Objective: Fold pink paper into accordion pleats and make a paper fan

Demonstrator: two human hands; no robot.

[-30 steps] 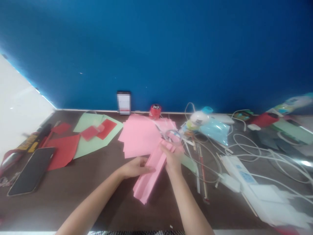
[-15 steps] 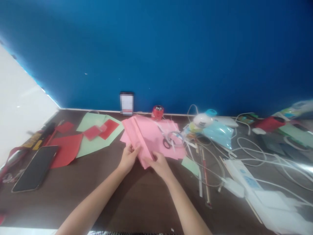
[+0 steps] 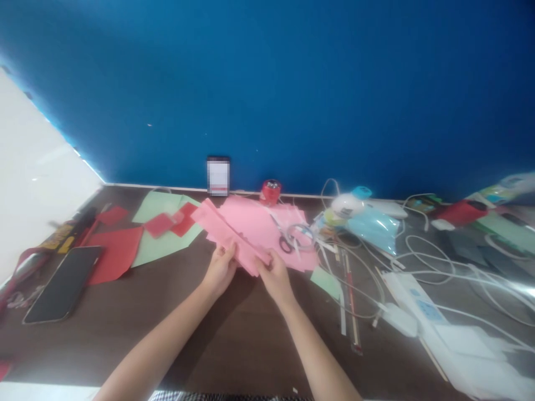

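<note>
My left hand and my right hand both pinch a folded pink paper strip just above the dark table. The strip slants from upper left down to lower right between my fingers. Behind it lies a loose stack of pink sheets. Scissors rest on that stack, right of my right hand.
Green paper and red paper pieces lie to the left, with a black phone near the left edge. White cables, a white power strip and a blue plastic bag crowd the right side. A blue wall backs the table.
The pink strip has swung from pointing toward me to lying slanted toward the upper left. Both hands moved left and regripped it at its lower end, uncovering the scissors.
</note>
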